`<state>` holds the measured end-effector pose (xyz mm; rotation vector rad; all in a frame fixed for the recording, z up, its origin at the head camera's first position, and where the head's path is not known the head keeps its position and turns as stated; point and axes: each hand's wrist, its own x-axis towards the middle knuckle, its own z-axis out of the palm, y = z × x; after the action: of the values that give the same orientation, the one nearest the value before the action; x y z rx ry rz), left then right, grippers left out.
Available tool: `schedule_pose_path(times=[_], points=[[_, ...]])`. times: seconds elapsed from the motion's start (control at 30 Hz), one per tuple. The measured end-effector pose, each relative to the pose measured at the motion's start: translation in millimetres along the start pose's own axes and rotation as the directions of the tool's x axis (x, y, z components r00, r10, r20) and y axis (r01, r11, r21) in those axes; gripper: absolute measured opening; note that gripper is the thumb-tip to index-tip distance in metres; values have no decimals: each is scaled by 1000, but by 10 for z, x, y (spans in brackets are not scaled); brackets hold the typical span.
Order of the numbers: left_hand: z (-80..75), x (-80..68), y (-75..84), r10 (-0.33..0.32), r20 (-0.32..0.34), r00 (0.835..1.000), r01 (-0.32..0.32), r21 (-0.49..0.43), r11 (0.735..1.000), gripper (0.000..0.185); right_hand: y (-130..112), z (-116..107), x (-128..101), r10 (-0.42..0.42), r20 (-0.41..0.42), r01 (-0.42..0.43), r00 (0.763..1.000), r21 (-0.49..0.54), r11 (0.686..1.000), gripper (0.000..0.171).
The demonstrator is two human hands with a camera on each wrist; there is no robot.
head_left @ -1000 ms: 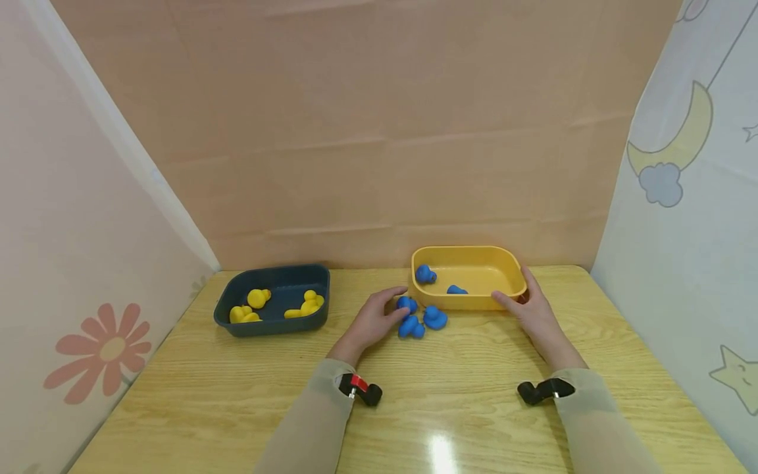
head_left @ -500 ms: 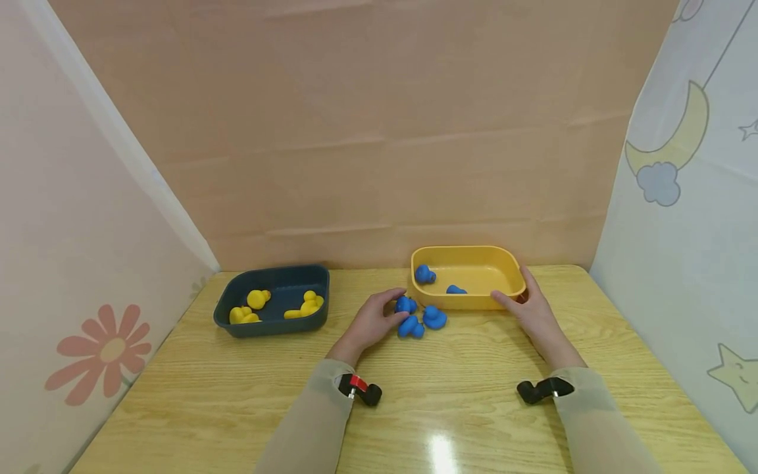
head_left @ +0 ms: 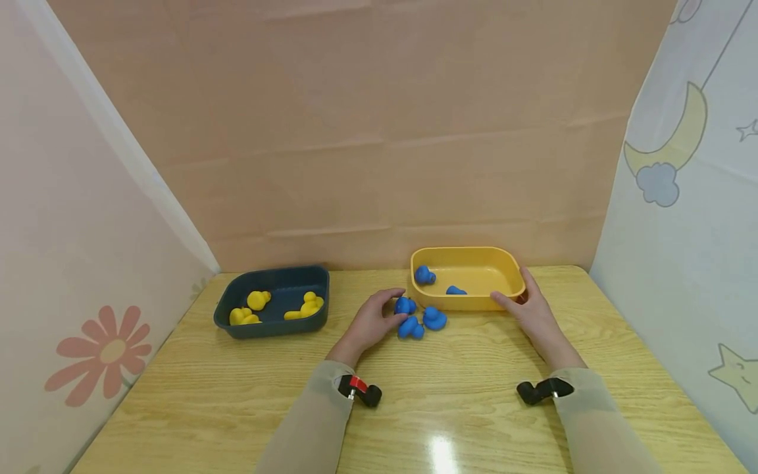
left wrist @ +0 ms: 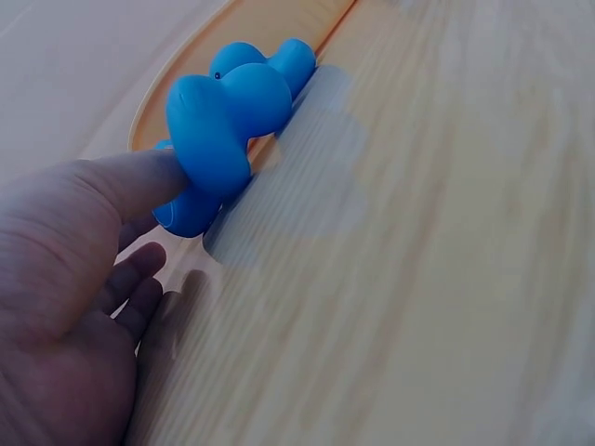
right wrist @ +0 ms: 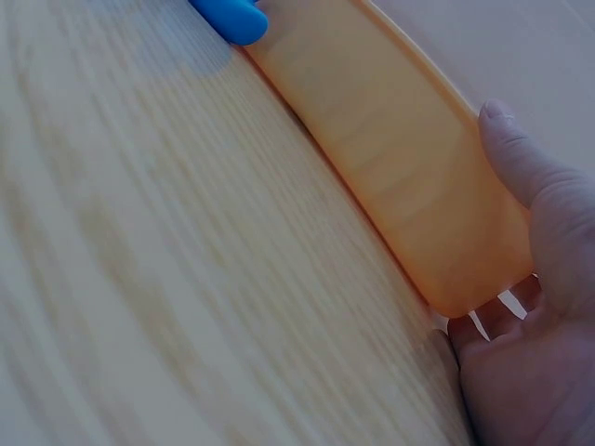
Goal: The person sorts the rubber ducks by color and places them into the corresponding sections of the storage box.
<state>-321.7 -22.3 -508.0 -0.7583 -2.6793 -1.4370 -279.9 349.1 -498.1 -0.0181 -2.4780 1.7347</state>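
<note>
Three blue toy ducks lie on the wooden table just in front of the yellow tray (head_left: 474, 304). My left hand (head_left: 387, 313) reaches the leftmost blue duck (head_left: 405, 305), with the thumb above it and curled fingers below. In the left wrist view the thumb (left wrist: 130, 181) presses against that blue duck (left wrist: 218, 111). The other two ducks (head_left: 410, 328) (head_left: 435, 318) lie right beside it. My right hand (head_left: 524, 304) grips the tray's near right corner, thumb on the front wall (right wrist: 400, 158) and fingers round the end. Two more blue ducks (head_left: 424, 274) lie inside the tray.
A dark blue tray (head_left: 272, 324) holding several yellow ducks (head_left: 258, 299) stands at the left. Paper walls close the table in at the back and on both sides. Bare wood stretches from the trays to the near edge.
Almost nothing: my left hand's fingers have drawn slightly closer around the leftmost blue duck. The right hand and the tray have stayed put.
</note>
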Motion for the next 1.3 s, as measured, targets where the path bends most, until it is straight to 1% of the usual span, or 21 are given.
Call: schedule_pose_path(times=[0.23,0.43,0.73,0.83,0.93,1.03,1.13,1.2,1.3], points=[[-16,-11,-8,7,9,1000,-7,-19,1000,56,4,1,-6,-1,0,1,1000,2,1000,114],[-16,-18,7,-1,9,1000,1,-24,1000,57,14,-3,-4,2,0,-2,1000,-3,1000,114],[-12,-25,30,-45,-24,999,44,-46,998,59,44,-4,20,9,3,-9,1000,6,1000,115],[-14,-28,28,-39,-54,998,37,-40,999,60,57,-6,30,9,3,-9,1000,4,1000,115],[-24,-24,41,-22,-100,995,19,-32,999,62,69,-8,37,12,4,-12,1000,5,1000,114],[-42,-16,74,-10,-160,987,6,-29,1000,62,65,-7,37,15,4,-15,1000,4,1000,113],[-63,-7,119,-20,-211,977,12,-41,999,61,51,-4,29,15,2,-15,1000,3,1000,114],[-78,-7,150,-30,-238,971,19,-50,999,61,33,0,17,11,0,-11,1000,0,1000,114],[-100,-8,200,-20,-273,962,3,-62,998,60,4,4,-5,5,-2,-5,1000,-1,1000,114]])
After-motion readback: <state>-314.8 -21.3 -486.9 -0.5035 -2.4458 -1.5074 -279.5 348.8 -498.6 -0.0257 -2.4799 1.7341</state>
